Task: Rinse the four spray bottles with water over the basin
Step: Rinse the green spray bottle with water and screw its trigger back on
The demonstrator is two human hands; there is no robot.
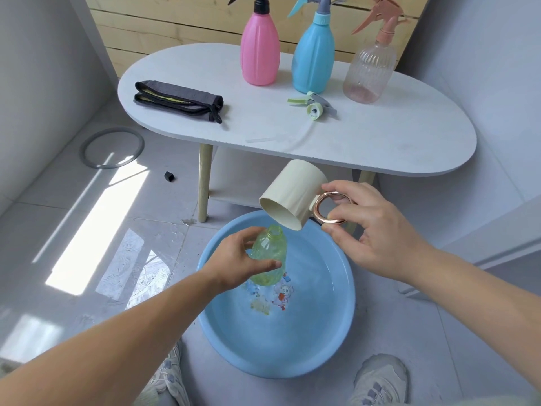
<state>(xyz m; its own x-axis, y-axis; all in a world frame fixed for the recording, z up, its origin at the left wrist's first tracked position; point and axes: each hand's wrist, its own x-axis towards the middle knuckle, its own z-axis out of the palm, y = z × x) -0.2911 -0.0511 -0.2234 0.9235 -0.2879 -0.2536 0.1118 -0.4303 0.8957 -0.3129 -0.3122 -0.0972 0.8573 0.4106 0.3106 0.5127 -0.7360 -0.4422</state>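
1. Head view, left hand: we see the left hand [237,265] gripping the green bottle [268,250] around its body, thumb across the near side and fingers curled round the far side.
2. Head view, green bottle: it has no spray head. It is held tilted above the blue basin [292,347], with its open neck pointing up and away from us.
3. Head view, right hand: we see the right hand [371,230] pinching the rose-gold ring handle [329,208] of a cream cup [292,197] between thumb and fingers.
4. Head view, cup: it is tipped with its mouth facing down and to the left, and the rim sits just above the bottle neck. We cannot tell whether water is running out.
5. Head view, basin: it stands on the floor in front of the counter [380,136], between two light shoes [380,379]. A cartoon print shows on its bottom.
6. Head view, counter, rear edge: three bottles stand upright in a row with their spray heads fitted. From left to right they are a pink bottle [260,54], a blue bottle [313,60] and a clear ribbed bottle [369,71].
7. Head view, counter, centre: a green spray head [314,106] lies on its side just in front of the blue bottle, and its tube trails toward the near edge.
8. Head view, counter, left end: a folded grey cloth [178,101] lies flat.
9. Head view, floor: a grey ring [117,130] and a small black piece [169,176] lie to the left of the counter.
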